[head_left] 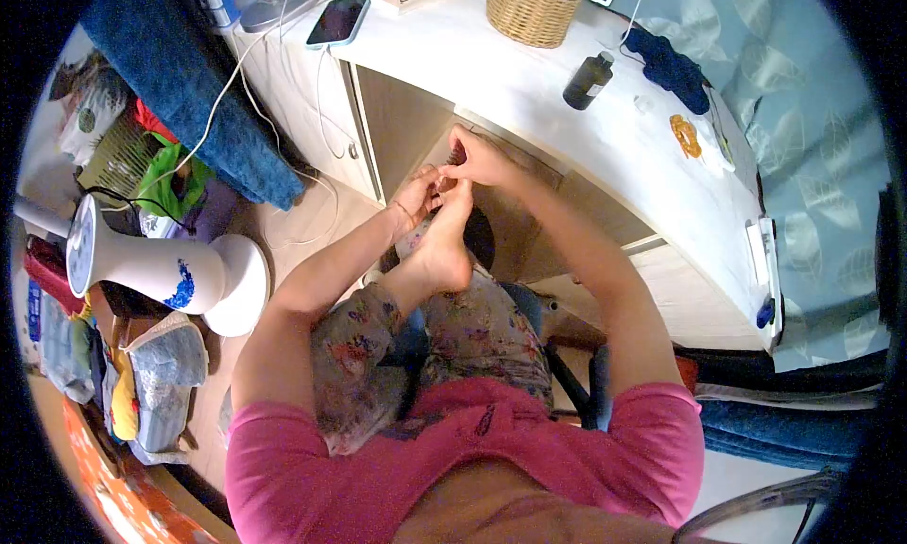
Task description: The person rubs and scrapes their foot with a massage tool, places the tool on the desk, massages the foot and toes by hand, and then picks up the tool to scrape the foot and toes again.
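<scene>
A bare foot (pixel 444 246) rests raised across the other leg, over patterned trousers (pixel 472 336). My left hand (pixel 416 199) is at the toes from the left, its fingers curled against them. From the upper right my right hand (pixel 480 159) reaches to the same toes, with thumb and forefinger bent together in a pinch. The fingertips of both hands meet near the toes. Whatever is between the right fingertips, whether a toe or a small item, is too small to make out.
On the white desk (pixel 510 81) are a phone (pixel 338 22), a wicker basket (pixel 532 13), a dark bottle (pixel 588 81), dark cloth (pixel 669 67) and an orange item (pixel 685 136). A white pedestal (pixel 170 265) and folded clothes (pixel 165 383) are at the left.
</scene>
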The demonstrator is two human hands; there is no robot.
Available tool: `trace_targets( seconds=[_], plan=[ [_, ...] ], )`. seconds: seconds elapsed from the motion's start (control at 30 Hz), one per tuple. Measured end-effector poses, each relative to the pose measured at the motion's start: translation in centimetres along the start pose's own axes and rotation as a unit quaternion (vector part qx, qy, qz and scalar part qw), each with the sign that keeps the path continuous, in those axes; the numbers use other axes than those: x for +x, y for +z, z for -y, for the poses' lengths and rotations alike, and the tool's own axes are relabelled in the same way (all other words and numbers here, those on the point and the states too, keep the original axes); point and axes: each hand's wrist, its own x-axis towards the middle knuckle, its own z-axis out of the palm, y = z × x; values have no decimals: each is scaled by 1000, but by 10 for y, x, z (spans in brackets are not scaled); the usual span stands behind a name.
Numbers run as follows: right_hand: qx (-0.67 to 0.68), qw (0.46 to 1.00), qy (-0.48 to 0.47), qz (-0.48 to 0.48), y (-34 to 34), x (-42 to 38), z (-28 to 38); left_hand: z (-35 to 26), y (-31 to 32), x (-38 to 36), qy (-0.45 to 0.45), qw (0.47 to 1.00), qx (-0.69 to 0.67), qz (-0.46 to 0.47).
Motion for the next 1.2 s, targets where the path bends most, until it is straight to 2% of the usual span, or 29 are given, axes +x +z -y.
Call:
trace_targets(
  seconds=[0.1,0.13,0.23,0.27,0.37,0.4,0.5,0.53,0.63,0.7,0.73,0.77,0.8,0.9,0.93,1.03,1.07,1.17,1.2],
  plan=[
    [-16,995,17,-100,-6,-1,19,0,-1,8,12,1000,-25,13],
    [-15,995,10,-94,-3,-3,14,-10,13,-3,27,999,-23,-14],
    [-11,997,-24,-77,7,0,-4,-5,3,-4,21,1000,-6,-14],
    [-23,999,-11,-19,6,0,-9,-3,4,-4,2,1000,10,-10],
    [-64,997,-25,-22,-7,2,17,-2,13,-4,19,1000,-18,-18],
    [-17,996,1,-83,-8,2,25,-4,6,2,35,999,-13,13],
    [-46,992,-19,-115,3,3,15,-1,-3,4,28,999,12,-13],
    [-2,999,-20,-26,3,3,12,0,1,-1,13,1000,-4,-24],
    [-61,995,-75,23,-6,6,20,-3,18,-8,44,998,-33,4],
    [-41,997,-27,-66,-5,3,25,-21,27,-18,33,998,29,37],
    [-44,994,-18,-102,-2,5,16,-16,25,-11,21,1000,-4,-13],
    [-47,989,-12,-137,1,8,11,-8,14,-4,17,1000,-12,-3],
    [-33,997,4,-72,0,6,10,-5,7,-4,11,1000,-16,6],
    [-35,995,-53,73,-4,9,4,1,1,1,-3,1000,5,-12],
    [-35,996,-68,41,-7,8,9,3,1,5,5,1000,2,-9],
    [-53,986,-35,-152,-3,5,13,-1,3,7,26,1000,-15,-6],
    [-22,992,7,-125,1,2,12,-3,5,3,19,1000,-16,-8],
    [-27,997,-53,42,0,2,7,6,-5,6,-4,1000,5,-21],
    [-44,995,-62,59,-4,3,13,9,-5,11,-7,1000,2,-24]
  ],
)
